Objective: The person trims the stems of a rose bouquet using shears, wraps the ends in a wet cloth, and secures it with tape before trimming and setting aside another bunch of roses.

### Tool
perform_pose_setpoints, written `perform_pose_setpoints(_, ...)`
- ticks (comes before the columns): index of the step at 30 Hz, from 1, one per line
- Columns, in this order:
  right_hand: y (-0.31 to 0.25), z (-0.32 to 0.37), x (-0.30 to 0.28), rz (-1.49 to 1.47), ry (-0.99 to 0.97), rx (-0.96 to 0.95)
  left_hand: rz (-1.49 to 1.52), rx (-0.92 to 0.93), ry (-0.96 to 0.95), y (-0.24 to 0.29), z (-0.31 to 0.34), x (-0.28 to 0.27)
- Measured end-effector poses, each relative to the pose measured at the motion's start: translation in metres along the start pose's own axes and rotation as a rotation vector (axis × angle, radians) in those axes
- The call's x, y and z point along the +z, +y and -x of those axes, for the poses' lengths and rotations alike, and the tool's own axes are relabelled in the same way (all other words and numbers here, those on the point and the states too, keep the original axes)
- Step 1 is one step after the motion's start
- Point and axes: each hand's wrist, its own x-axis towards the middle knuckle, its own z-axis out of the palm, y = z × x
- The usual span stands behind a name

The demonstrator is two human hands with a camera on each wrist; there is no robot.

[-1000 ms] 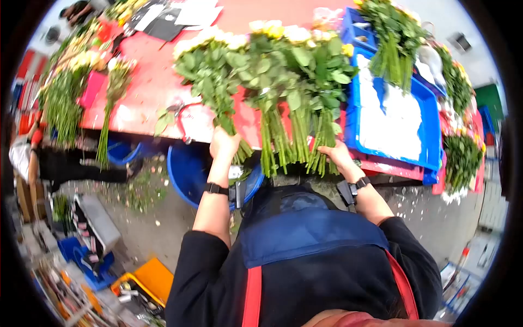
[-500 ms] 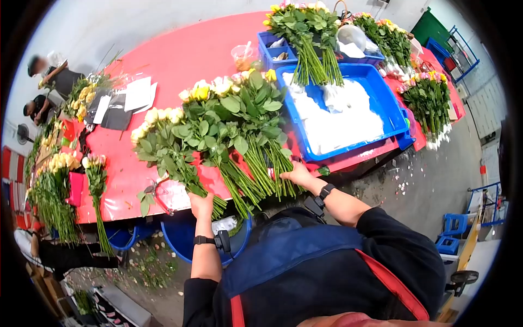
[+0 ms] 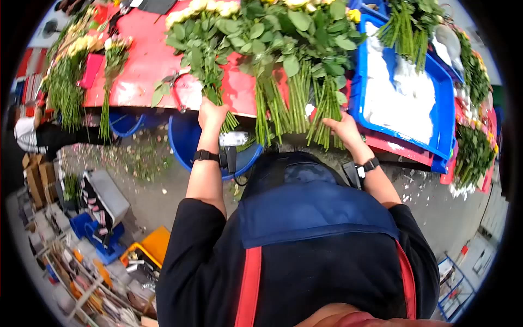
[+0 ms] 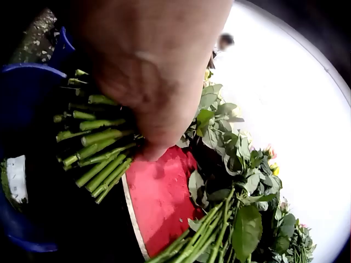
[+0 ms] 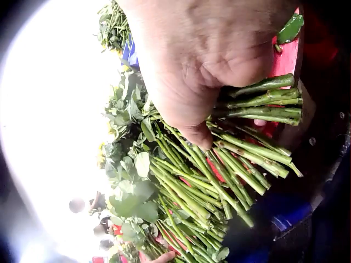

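1. Left hand (image 3: 211, 114) is at the near edge of the red table (image 3: 136, 82). Its fingers are curled round the stems of the left bunch (image 3: 202, 54), fingertips hidden beneath.
2. The left bunch lies across the red table, yellow heads toward its far side and cut ends overhanging the near edge.
3. Right hand (image 3: 343, 129) is at the same near edge, thumb and fingers closed round the stems of the right bunch (image 3: 327, 82), whose ends also overhang.
4. The middle bunch (image 3: 272, 82) lies on the table between those two.
5. A blue bucket (image 3: 182, 147) sits below the table's near edge, under the left hand.
6. A blue tray (image 3: 444, 117) sits at the table's right end.
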Motion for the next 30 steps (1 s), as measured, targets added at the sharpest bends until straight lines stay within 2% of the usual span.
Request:
perform_pose_setpoints(2,0.009,-0.002,-0.001,-0.058,-0.001,-0.026,-0.048,-0.022,0.027,0.004,0.007,-0.013)
perform_pose_setpoints(3,0.002,0.002,-0.001,0.012,0.01,-0.03,0.023,0.034,-0.001,-0.002,0.007,-0.016)
perform_pose_setpoints(5,-0.009,0.01,-0.001,0.218,0.048,-0.031,-0.268,0.077,0.291,0.006,0.02,-0.011)
perform_pose_setpoints(6,-0.013,0.016,0.0,0.393,0.168,-0.179,-0.269,0.213,0.456,0.02,0.033,-0.019)
perform_pose_setpoints(7,-0.021,0.023,0.001,0.454,0.172,-0.311,-0.268,0.354,0.618,0.032,0.045,-0.026)
perform_pose_setpoints(8,-0.029,0.03,0.003,0.558,0.29,-0.451,-0.258,0.431,0.615,0.037,0.049,-0.022)
perform_pose_setpoints(9,-0.038,0.037,0.005,0.66,0.411,-0.592,-0.065,0.594,0.545,0.042,0.051,-0.017)
perform_pose_setpoints(10,-0.051,0.043,0.005,0.609,0.366,-0.551,0.076,0.592,0.329,0.049,0.059,-0.009)
perform_pose_setpoints(11,-0.062,0.047,0.008,0.582,0.356,-0.563,0.38,0.374,-0.032,0.049,0.058,0.018)
perform_pose_setpoints(12,-0.066,0.044,0.009,0.488,0.259,-0.512,0.329,0.262,-0.082,0.068,0.079,0.011)
perform_pose_setpoints(13,-0.066,0.039,0.012,0.394,0.162,-0.458,0.317,0.481,0.003,0.053,0.069,0.043)
perform_pose_setpoints(14,-0.066,0.036,0.019,0.302,0.089,-0.49,0.245,0.432,-0.077,0.057,0.071,0.039)
perform_pose_setpoints(15,-0.07,0.034,0.026,0.221,-0.03,-0.369,0.175,0.383,-0.157,0.061,0.073,0.033)
perform_pose_setpoints(16,-0.066,0.029,0.032,0.218,-0.041,-0.396,0.266,0.366,-0.089,0.061,0.071,0.032)
perform_pose_setpoints(17,-0.062,0.025,0.039,0.215,-0.053,-0.423,0.127,0.526,0.145,0.055,0.067,0.025)
perform_pose_setpoints(19,-0.077,0.033,0.052,0.264,-0.058,-0.435,-0.143,0.529,0.614,0.052,0.063,-0.008)
perform_pose_setpoints(21,-0.07,0.024,0.061,0.245,-0.158,-0.338,-0.37,0.291,0.721,0.03,0.04,-0.016)
perform_pose_setpoints(22,-0.06,0.017,0.067,0.279,-0.172,-0.373,-0.135,0.127,0.361,0.012,0.021,-0.019)
perform_pose_setpoints(23,-0.07,0.023,0.073,0.266,-0.197,-0.325,0.096,-0.039,-0.003,-0.011,0.001,-0.018)
perform_pose_setpoints(24,-0.073,0.024,0.078,0.267,-0.236,-0.31,0.261,0.103,-0.031,-0.036,-0.018,-0.009)
perform_pose_setpoints(27,-0.076,0.022,0.087,0.327,-0.254,-0.328,0.688,-0.022,-0.17,-0.029,-0.013,-0.054)
perform_pose_setpoints(30,-0.081,0.016,0.099,0.378,-0.154,-0.376,0.772,-0.033,-0.274,-0.034,-0.015,-0.077)
